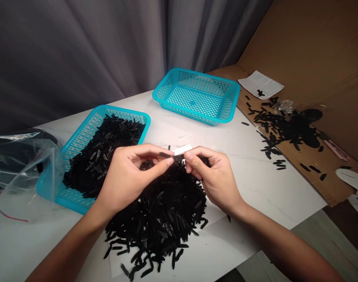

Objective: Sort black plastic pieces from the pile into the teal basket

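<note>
Both hands meet above a large heap of small black strips (pixel 164 219) on the table. Between my left hand (pixel 134 172) and my right hand (pixel 212 172) is a slim black piece (pixel 178 157), pinched at either end by thumb and fingers. It looks like one of the strips, perhaps a small clip; its exact kind does not show. Another dark strip (pixel 164 155) lies along the left fingers. Behind the fingertips a small white piece (pixel 182 149) is partly hidden. Left of my left hand stands a blue basket (pixel 73 143) filled with similar black strips.
A second blue basket (pixel 193 113) stands at the back. To the right, loose black strips and dark round pieces (pixel 309 117) lie on cardboard (pixel 336 184), near a paper sheet (pixel 262 84) and a cutter (pixel 334 149). A clear plastic bag (pixel 22 172) rests at the left.
</note>
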### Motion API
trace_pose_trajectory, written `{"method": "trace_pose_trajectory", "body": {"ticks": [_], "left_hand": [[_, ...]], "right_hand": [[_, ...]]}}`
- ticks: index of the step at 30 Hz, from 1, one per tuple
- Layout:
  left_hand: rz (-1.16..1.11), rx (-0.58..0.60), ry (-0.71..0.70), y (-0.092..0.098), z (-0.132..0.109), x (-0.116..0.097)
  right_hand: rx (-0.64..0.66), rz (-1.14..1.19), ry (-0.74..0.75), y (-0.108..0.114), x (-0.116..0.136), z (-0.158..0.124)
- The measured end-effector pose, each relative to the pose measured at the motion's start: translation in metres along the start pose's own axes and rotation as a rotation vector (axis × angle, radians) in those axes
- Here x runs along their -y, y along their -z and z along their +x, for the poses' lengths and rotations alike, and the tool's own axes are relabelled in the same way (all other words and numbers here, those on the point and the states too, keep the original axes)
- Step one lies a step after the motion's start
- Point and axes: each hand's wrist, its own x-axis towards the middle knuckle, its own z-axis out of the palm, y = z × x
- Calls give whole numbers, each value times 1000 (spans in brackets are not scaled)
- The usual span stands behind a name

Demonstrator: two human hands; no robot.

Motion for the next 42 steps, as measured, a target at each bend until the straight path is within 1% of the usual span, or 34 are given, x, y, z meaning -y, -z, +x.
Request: {"method": "trace_pose_trajectory", "body": {"ticks": [9, 15, 17, 18, 19, 20, 23, 24, 26, 28, 29, 30, 31, 33, 35, 36, 38, 42], "left_hand": [[39, 12, -17, 0, 0, 0], [46, 36, -4, -1, -1, -1], [60, 34, 3, 2, 1, 0], [77, 6, 1, 6, 3, 1], [111, -53, -11, 12, 5, 2], [160, -141, -32, 20, 7, 4], [409, -551, -148, 50, 12, 9], [446, -605, -158, 59, 13, 10], [460, -624, -170, 72, 13, 10], [385, -612, -172, 74, 13, 7], [318, -595, -162, 72, 13, 5], [235, -553, -143, 67, 14, 4], [148, -489, -117, 61, 14, 2], [10, -304, -49, 48, 13, 1], [-52, -143, -2, 34, 11, 0], [-55, -91, 10, 29, 9, 0], [-13, -37, 14, 20, 5, -1], [128, -19, -1, 13, -1, -3]], "right_hand": [[15, -4, -1, -1, 0, 0], [35, 9, 4, -2, -1, -1], [42, 26, -8, -3, -1, -1], [45, 40, -21, -4, -1, 0], [49, 55, -38, -4, -1, 0], [53, 67, -55, -4, -1, 0], [77, 92, -86, -5, -2, 0], [87, 95, -91, -5, -2, 0], [106, 92, -102, -5, -2, 0], [110, 71, -114, -6, -1, -1], [108, 56, -115, -6, -1, -1], [104, 35, -111, -6, 0, -1], [96, 11, -100, -6, 1, -1], [79, -36, -64, -7, 3, -2], [55, -62, -21, -7, 4, -2], [44, -63, -1, -7, 5, -3], [22, -60, 35, -7, 6, -4], [-17, -87, 101, -9, 7, -6]]}}
